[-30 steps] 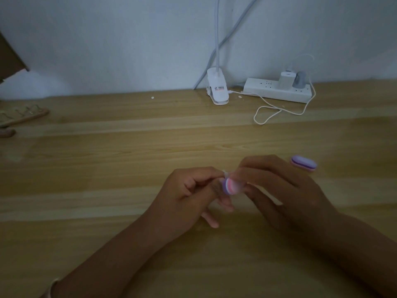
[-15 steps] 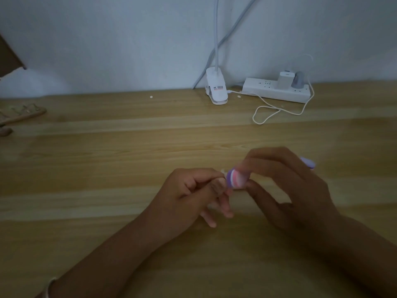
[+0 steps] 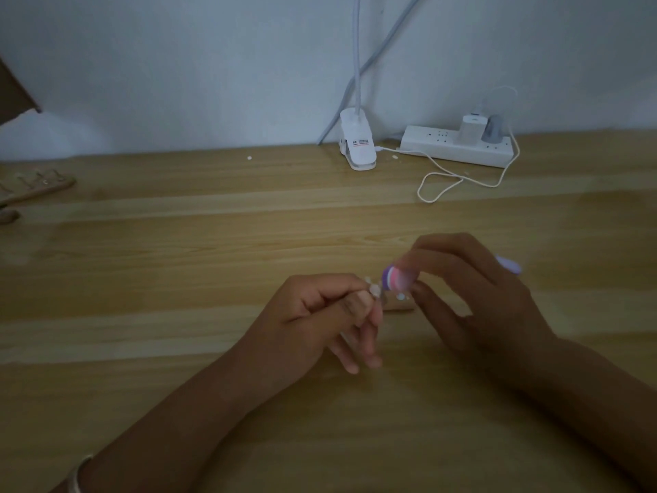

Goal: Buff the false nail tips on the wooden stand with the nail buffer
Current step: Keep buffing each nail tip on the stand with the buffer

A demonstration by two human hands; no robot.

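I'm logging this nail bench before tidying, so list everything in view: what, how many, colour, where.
table: one, light wood, under everything
clip lamp: one, white, back edge by the wall
power strip: one, white, right of the lamp
plugs: two, white and grey, in the strip
cable: one, white, looped before the strip
wooden rack: one, brown, far left edge
nail buffer: one, purple, pink and white, in the right hand
second buffer: one, purple, behind the right hand
false nail tip: one clear, pale, at the left fingertips
wooden stand: one, brown, between the hands, mostly hidden
bracelet: one, silvery, left wrist
left hand: pinches the nail tip
right hand: holds the buffer
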